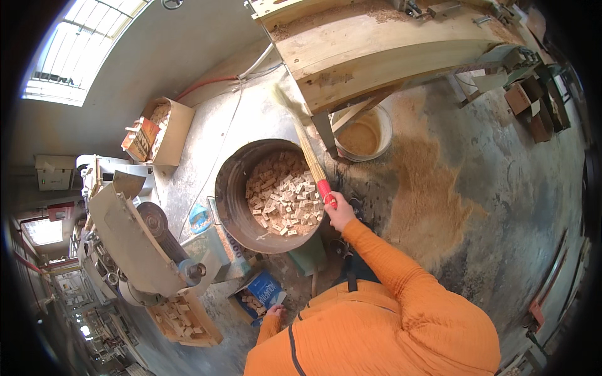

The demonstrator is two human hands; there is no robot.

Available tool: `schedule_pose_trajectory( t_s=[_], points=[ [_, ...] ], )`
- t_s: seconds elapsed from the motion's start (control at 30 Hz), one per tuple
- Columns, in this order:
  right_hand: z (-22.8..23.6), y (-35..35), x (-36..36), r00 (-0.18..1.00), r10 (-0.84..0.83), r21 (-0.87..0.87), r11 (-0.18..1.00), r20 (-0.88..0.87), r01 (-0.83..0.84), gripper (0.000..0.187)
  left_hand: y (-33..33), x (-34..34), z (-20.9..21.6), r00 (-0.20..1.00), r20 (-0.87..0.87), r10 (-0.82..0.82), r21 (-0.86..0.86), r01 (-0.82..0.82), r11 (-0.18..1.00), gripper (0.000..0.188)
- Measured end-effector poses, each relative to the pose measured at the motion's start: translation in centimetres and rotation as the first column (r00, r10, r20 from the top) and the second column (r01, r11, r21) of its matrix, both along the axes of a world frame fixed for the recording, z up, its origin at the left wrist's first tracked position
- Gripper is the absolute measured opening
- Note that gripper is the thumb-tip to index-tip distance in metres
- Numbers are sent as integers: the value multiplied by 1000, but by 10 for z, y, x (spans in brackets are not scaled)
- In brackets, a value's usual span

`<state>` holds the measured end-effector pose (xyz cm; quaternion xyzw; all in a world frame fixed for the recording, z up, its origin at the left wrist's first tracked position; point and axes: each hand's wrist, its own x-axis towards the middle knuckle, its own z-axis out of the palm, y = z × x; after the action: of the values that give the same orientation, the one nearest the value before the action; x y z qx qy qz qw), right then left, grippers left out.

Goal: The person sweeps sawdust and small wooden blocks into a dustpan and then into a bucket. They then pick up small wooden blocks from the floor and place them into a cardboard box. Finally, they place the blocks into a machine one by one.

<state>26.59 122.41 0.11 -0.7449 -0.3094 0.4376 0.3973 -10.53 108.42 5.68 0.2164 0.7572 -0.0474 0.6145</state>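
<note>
right grip [340, 212]: broom [309, 147] | left grip [276, 310]: by blue box [263, 289], white lettering

Orange long-sleeved top [389, 313] — crinkled fabric, narrow dark strap [295, 351] — over torso.

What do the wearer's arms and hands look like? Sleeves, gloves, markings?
Long orange sleeves, wrinkled cloth, on the right arm and left arm. No glove shows on the right hand or left hand. No markings visible on either sleeve.
</note>
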Motion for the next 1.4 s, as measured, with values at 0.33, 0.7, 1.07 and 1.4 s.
schedule_pose_trajectory(
  t_s=[0.33, 0.7, 1.07, 1.4],
  points=[
    [-102, 105, 138, 273, -514, -527, 850, -813, 30, 23, 84, 154, -74, 987, 154, 43, -190, -13, 982, 41],
    [-66, 55, 103, 772, -23, -46, 999, -636, -8, 40, 96, 170, -86, 965, 90, -246, -184, 258, 948, 32],
    [-96, 35, 188, 757, -100, -308, 941, -646, -139, 23, 107, 149, -106, 995, 68, 76, -155, -64, 986, 26],
    [1, -252, 137, 895, 385, -597, 780, 225, -185, 41, 92, 105, -157, 811, 71, 581, -202, -558, 804, 60]
  ],
)
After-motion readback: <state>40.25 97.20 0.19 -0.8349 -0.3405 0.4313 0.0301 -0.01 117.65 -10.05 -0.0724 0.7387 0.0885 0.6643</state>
